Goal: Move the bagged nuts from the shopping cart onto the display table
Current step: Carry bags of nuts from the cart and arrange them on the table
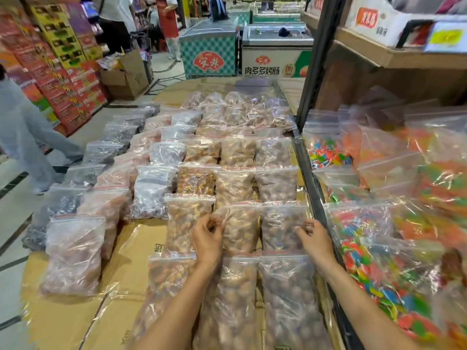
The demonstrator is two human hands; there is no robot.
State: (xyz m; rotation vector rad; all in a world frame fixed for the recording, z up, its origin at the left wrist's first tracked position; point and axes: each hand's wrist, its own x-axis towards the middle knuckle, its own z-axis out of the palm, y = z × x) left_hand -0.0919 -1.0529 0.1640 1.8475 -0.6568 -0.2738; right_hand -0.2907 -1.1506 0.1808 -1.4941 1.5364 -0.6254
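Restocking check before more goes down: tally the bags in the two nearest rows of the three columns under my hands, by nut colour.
Darker reddish-brown nut bags, left column: 2
Paler round nut bags, middle and right columns: 4
Total: 6 bags

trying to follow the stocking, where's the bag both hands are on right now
In the head view the bag of nuts lies low and centre on the display table, between two neighbouring bags; the left hand pinches its left edge, while the right hand rests on the right-hand neighbour.
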